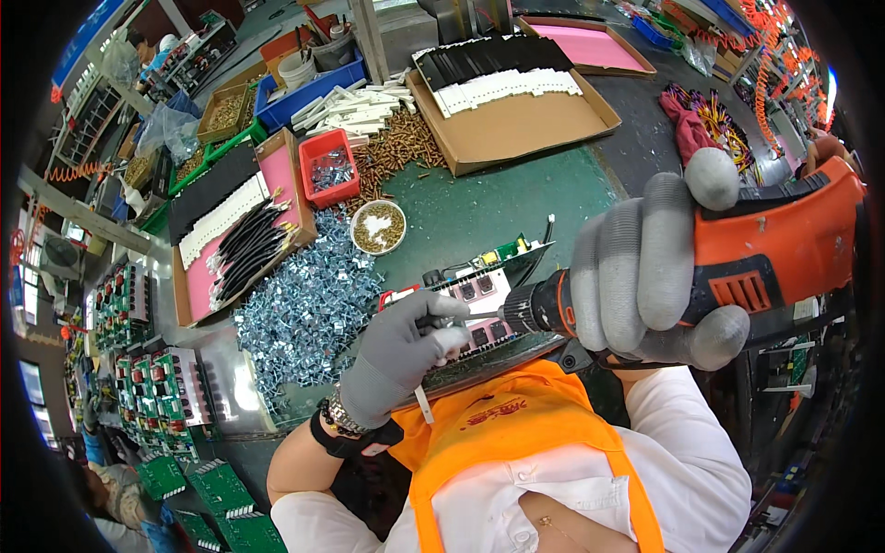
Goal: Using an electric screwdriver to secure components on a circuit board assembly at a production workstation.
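My right hand (645, 267), in a grey glove, is wrapped round an orange and black power drill (784, 244) held level, its chuck (533, 307) pointing left. From the chuck a thin metal bit (483, 315) reaches to the fingers of my left hand (396, 346). Those gloved fingers are pinched at the bit's tip; whatever is between them is too small to make out. Just behind the bit lies a pale plate with dark square parts (486, 288), partly covered by the hands and drill. Along its far side runs a green circuit board (498, 258).
Left of the work sit a heap of small metal clips (309, 309), a round tub of small brass-coloured pieces (378, 228) and a red bin (329, 168). Cardboard trays (516, 129) and brass-coloured fasteners (396, 152) lie farther back. Circuit boards (166, 392) stand at far left, where another person works.
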`<state>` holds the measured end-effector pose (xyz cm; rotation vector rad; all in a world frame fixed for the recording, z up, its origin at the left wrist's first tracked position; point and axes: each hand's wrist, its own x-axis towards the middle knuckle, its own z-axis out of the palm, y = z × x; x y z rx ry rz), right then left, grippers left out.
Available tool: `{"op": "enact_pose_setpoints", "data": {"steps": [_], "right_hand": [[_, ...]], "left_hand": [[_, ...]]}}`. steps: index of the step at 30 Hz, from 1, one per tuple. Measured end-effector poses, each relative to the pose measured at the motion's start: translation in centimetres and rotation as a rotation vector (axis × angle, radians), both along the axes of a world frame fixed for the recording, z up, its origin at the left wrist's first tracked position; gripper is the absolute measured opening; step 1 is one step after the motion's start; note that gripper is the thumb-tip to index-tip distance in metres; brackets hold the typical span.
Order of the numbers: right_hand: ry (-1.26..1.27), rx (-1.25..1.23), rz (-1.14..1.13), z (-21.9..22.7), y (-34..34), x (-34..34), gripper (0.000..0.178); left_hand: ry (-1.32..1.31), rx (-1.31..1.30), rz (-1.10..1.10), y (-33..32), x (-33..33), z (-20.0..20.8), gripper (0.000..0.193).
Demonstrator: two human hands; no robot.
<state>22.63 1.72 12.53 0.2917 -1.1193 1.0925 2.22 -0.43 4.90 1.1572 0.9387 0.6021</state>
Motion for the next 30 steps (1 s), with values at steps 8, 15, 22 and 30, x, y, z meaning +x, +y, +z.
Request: {"op": "enact_pose_setpoints", "data": {"steps": [8, 15, 22, 30], "right_hand": [[-0.030, 0.077, 0.035, 0.9, -0.3, 0.9, 0.062], [-0.091, 0.121, 0.043, 0.3, 0.3, 1.0, 0.066], [-0.024, 0.125, 0.044, 0.9, -0.8, 0.8, 0.069], [-0.028, 0.104, 0.010, 1.0, -1.2, 0.4, 0.072]], "left_hand": [[0.050, 0.114, 0.074, 0.4, -1.1, 0.6, 0.027], [-0.198, -0.130, 0.052, 0.1, -0.1, 0.9, 0.031], [-0.259, -0.247, 0.078, 0.1, -0.4, 0.3, 0.026], [-0.414, -0.337, 0.184, -0.2, 0.2, 0.0, 0.023]]}}
